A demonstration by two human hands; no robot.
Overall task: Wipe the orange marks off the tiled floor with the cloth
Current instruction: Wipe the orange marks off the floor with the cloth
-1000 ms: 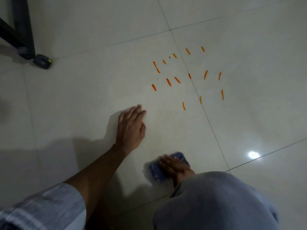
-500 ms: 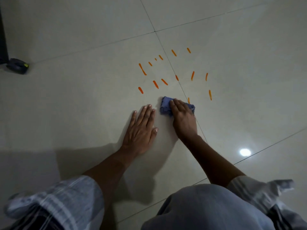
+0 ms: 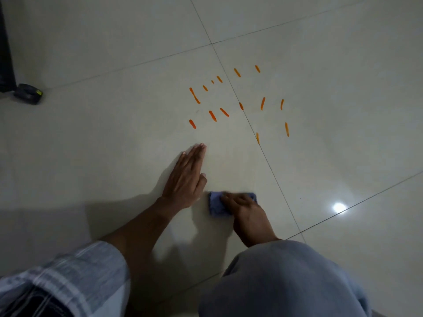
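Several short orange marks (image 3: 212, 115) are scattered on the pale tiled floor (image 3: 114, 133), straddling a grout line ahead of my hands. My left hand (image 3: 187, 177) lies flat on the tile with straight fingers, its tips just short of the nearest marks. To its right, my right hand (image 3: 246, 208) presses down on a small blue cloth (image 3: 216, 205), with its fingers curled over the cloth's top. The cloth sits on the floor well short of the marks and looks motion-blurred.
A black furniture leg with a dark foot (image 3: 28, 96) stands at the far left. My bent knee in grey cloth (image 3: 286, 282) fills the lower right. A bright lamp reflection (image 3: 338, 207) shines on the tile to the right.
My right hand pushed the cloth forward onto the nearest marks, then drew it back toward me. The nearest orange mark, right of my left fingertips, is gone. My left hand stayed flat.
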